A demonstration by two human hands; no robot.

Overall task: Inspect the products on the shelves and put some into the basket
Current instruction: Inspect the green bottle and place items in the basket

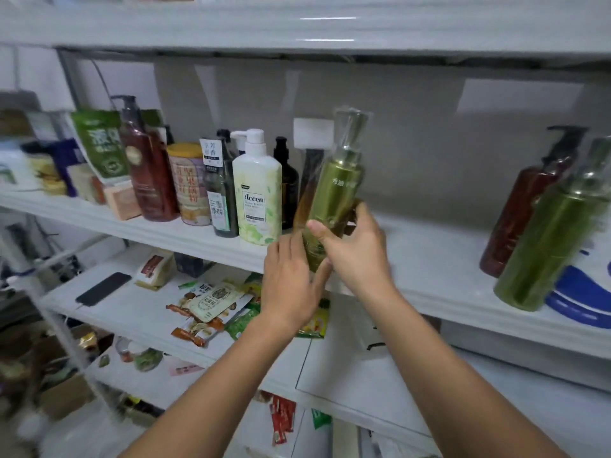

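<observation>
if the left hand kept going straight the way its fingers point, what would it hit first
The left hand points up and right, its fingers already against the lower part of the green bottle gripped by the right hand. That bottle comes first; behind it probably the shelf's grey back panel, though depth is unclear.

- White shelving unit (429, 259) with glossy boards stacked in tiers, spanning the view from left edge to right edge.
- Grey back wall (413, 127) behind the middle shelf, streaked with pale reflected patches of light.
- Glare lines on the front lip of the top shelf (330, 19).
- Thin metal upright (71, 90) at the unit's left end, a dark cable hanging beside it.
- Lower left: dim, blurred floor area (39, 385) cluttered with cardboard boxes.
- White wall (36, 71) left of the upright.
</observation>
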